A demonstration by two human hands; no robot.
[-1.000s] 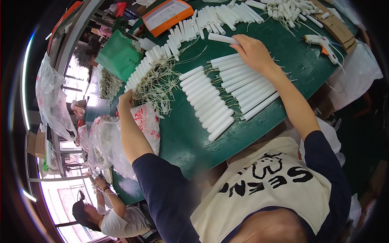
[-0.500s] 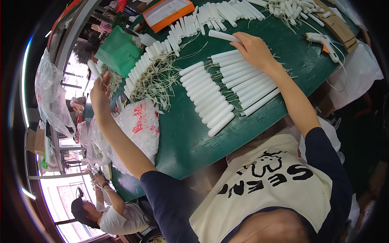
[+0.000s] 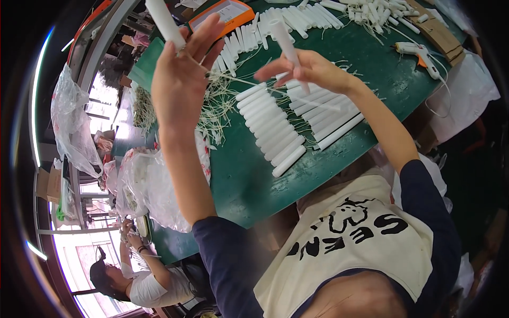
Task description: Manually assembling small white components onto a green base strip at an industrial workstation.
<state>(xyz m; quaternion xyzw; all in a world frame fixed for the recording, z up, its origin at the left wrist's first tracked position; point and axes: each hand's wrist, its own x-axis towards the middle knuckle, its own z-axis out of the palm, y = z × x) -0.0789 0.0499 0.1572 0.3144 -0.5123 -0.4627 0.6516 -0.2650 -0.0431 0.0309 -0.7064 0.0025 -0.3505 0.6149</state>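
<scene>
White tube [image 3: 163, 21] up high in the left hand [image 3: 183, 79], fingers pinched near its lower end! Over the bench [image 3: 233, 185], the right hand [image 3: 315, 69] grips a second tube [image 3: 285, 42] between thumb and fingers. A pale cord [image 3: 236, 78] slants between them; tugged hard, it could snag the laid-out tubes [image 3: 270, 130] and scatter their rows. Both held tubes tilt, long axes steep in view, upper ends leaning left.

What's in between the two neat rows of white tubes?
Thin cords lie between the tubes, over the green tabletop, in the head view.
</scene>
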